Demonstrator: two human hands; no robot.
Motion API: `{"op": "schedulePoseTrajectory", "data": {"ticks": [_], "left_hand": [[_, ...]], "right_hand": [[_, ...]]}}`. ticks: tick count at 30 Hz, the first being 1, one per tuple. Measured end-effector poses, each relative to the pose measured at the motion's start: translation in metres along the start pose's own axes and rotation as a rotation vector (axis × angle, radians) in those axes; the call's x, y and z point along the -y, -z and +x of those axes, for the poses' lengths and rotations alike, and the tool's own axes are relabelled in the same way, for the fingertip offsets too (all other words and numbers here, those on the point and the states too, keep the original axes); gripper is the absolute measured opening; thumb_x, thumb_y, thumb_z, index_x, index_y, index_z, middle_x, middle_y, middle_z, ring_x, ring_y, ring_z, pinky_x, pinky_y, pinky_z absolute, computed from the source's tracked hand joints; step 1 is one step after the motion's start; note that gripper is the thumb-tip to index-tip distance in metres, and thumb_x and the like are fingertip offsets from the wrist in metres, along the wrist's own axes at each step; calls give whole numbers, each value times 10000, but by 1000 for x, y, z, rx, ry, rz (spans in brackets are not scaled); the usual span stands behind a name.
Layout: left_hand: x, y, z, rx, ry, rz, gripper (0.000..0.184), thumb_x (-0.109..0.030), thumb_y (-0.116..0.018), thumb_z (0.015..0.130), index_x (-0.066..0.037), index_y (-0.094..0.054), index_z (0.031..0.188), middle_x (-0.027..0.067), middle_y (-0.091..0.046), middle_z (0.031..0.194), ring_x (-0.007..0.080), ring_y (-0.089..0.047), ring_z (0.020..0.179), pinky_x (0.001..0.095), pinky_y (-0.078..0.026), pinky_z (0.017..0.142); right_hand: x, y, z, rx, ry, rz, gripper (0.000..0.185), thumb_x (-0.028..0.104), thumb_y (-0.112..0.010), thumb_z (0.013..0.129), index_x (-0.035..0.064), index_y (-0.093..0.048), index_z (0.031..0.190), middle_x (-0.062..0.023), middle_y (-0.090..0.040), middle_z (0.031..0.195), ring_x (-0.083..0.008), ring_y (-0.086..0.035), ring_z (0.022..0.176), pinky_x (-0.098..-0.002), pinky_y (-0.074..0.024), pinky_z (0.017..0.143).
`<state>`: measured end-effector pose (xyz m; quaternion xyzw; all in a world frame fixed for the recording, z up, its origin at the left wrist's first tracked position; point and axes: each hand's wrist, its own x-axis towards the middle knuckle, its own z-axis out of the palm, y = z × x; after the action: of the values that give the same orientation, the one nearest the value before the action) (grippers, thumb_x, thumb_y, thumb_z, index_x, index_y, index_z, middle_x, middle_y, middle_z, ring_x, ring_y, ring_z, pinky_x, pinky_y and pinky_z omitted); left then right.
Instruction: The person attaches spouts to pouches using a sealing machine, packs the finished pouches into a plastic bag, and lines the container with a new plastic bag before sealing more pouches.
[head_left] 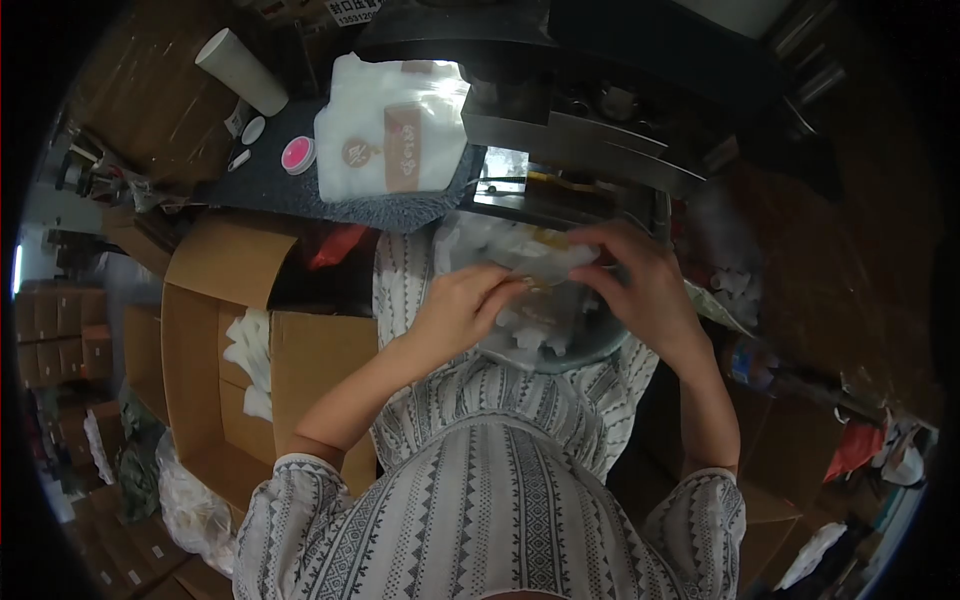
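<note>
Both hands meet over a round tub point(590, 352) at the lap. Between them is a small translucent plastic packet point(550, 262), slightly blurred. My left hand point(465, 308) pinches its left end with thumb and fingers. At the right end, my right hand point(635, 275) grips the packet between thumb and forefinger. More clear plastic pieces point(530, 325) lie in the tub below the hands. Just beyond the tub is a dark metal machine point(590, 140) with a bright plate.
A stack of white printed bags point(395, 135) rests on a grey cloth point(400, 210) at upper left. Near it are a pink round container point(297, 154) and a white cylinder point(240, 70). An open cardboard box point(215, 300) with white items point(250, 355) stands left.
</note>
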<state>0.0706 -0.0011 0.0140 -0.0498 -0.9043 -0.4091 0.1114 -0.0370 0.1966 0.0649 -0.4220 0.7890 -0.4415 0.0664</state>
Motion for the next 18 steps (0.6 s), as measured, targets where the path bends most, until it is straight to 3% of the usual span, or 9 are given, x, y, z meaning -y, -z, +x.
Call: {"op": "schedulePoseTrajectory", "data": {"ticks": [1, 3, 6, 9, 11, 13, 15, 17, 18], "left_hand": [[1, -6, 7, -7, -4, 0, 120, -77, -655, 833, -4, -648, 928, 93, -655, 814, 205, -627, 653, 271, -482, 596], [1, -18, 23, 92, 495, -583, 205, -150, -601, 898, 40, -638, 965, 85, -664, 780, 137, -643, 655, 257, -476, 575], [14, -25, 54, 106, 615, -700, 278, -191, -576, 922, 81, -623, 956, 84, -665, 796, 98, -640, 696, 224, -478, 579], [7, -29, 64, 44, 733, -912, 267, -202, -612, 910, 63, -640, 919, 36, -606, 742, 79, -538, 641, 207, -481, 638], [6, -25, 63, 33, 786, -941, 274, -202, -606, 914, 69, -634, 939, 38, -613, 746, 90, -560, 668, 222, -492, 665], [20, -11, 57, -41, 508, -348, 316, -211, -579, 930, 81, -596, 1051, 103, -656, 907, 146, -629, 776, 272, -515, 711], [50, 14, 54, -418, 293, -51, 473, -283, -627, 886, 54, -516, 1199, 188, -604, 1087, 293, -621, 974, 377, -496, 809], [92, 25, 37, -425, 125, 889, 580, -305, -643, 862, -16, -428, 1316, 211, -477, 1281, 382, -460, 1185, 503, -374, 955], [112, 14, 19, -335, 157, 856, 646, -286, -668, 830, -68, -378, 1364, 200, -396, 1362, 378, -373, 1256, 521, -279, 1013]], "right_hand": [[-3, 2, 0, -78, -104, 40, 253, 52, -700, 776, 52, -638, 1022, -94, -630, 956, -190, -638, 803, -297, -515, 670], [-7, 11, -2, -150, -205, 82, 263, 60, -700, 780, 59, -639, 1035, -90, -636, 947, -185, -635, 794, -298, -509, 668], [-11, 31, -16, -165, -291, -70, 322, 68, -713, 774, 63, -624, 1084, -94, -646, 924, -170, -632, 778, -281, -498, 670], [-26, 50, -34, -150, -390, -358, 314, 118, -696, 779, 66, -620, 1079, -114, -652, 914, -212, -644, 790, -319, -505, 687], [-77, 56, -59, -76, -609, -1027, 301, 183, -643, 796, 70, -604, 1072, -135, -647, 918, -282, -641, 804, -390, -508, 695], [-127, 59, -82, -70, -516, -1110, 303, 201, -619, 797, 76, -594, 1072, -137, -643, 913, -310, -629, 818, -419, -505, 689], [-139, 60, -85, -58, -420, -1188, 306, 220, -594, 799, 81, -584, 1071, -139, -640, 909, -338, -617, 832, -448, -501, 683], [-134, 63, -84, -196, -82, -1168, 159, 130, -598, 769, 81, -570, 918, -111, -605, 789, -289, -622, 684, -421, -521, 590], [-138, 65, -87, -201, -83, -1169, 159, 130, -598, 769, 81, -570, 918, -111, -605, 789, -289, -622, 684, -421, -521, 590]]}}
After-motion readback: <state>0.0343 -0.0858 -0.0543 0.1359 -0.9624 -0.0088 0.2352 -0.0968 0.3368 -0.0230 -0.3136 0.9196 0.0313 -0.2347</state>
